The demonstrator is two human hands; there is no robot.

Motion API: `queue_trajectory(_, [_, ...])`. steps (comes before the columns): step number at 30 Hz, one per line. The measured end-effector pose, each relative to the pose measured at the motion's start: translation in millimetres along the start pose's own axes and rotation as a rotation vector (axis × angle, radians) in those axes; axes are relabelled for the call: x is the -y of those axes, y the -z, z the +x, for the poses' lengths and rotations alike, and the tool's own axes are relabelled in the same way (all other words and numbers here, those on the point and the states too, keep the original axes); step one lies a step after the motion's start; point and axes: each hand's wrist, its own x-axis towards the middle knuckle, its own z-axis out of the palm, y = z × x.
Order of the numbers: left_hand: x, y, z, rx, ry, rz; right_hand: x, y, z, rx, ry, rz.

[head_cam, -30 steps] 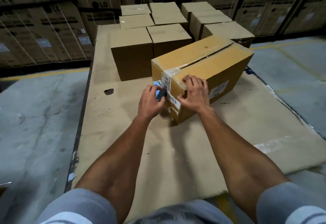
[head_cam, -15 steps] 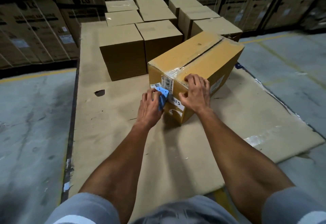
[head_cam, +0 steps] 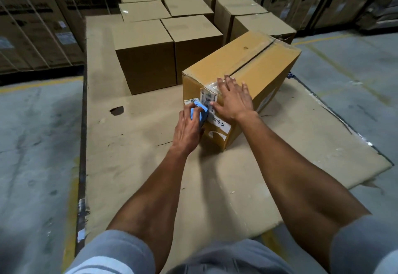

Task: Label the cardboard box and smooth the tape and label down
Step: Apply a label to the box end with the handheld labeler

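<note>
A yellow-brown cardboard box (head_cam: 243, 62) lies at an angle on a cardboard sheet, its near end facing me. Clear tape (head_cam: 210, 86) wraps over that end's top edge, above a white label (head_cam: 206, 99) and a longer white printed strip (head_cam: 221, 125). My left hand (head_cam: 189, 127) grips a small blue tool (head_cam: 200, 112) pressed against the label on the box's end face. My right hand (head_cam: 233, 99) lies flat with fingers spread over the top corner, on the tape.
Several plain brown boxes (head_cam: 148, 58) stand in rows right behind and left of the taped box. The cardboard sheet (head_cam: 133, 161) covers a platform with a dark left edge; concrete floor lies on both sides. Large LG cartons (head_cam: 32, 21) line the back.
My right hand has opened from a curled grip on the box's top edge to a flat, spread palm further up on the tape. The left hand with the blue tool stays at the label.
</note>
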Motion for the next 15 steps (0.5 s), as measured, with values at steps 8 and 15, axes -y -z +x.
queue_trajectory(8, [8,-5,8,0.001,-0.103,-0.041,5,7,14,0.056,0.019,-0.043])
queue_trajectory(15, [21,-14,-1,0.02,-0.148,-0.012,6,4,22,0.072,0.04,-0.049])
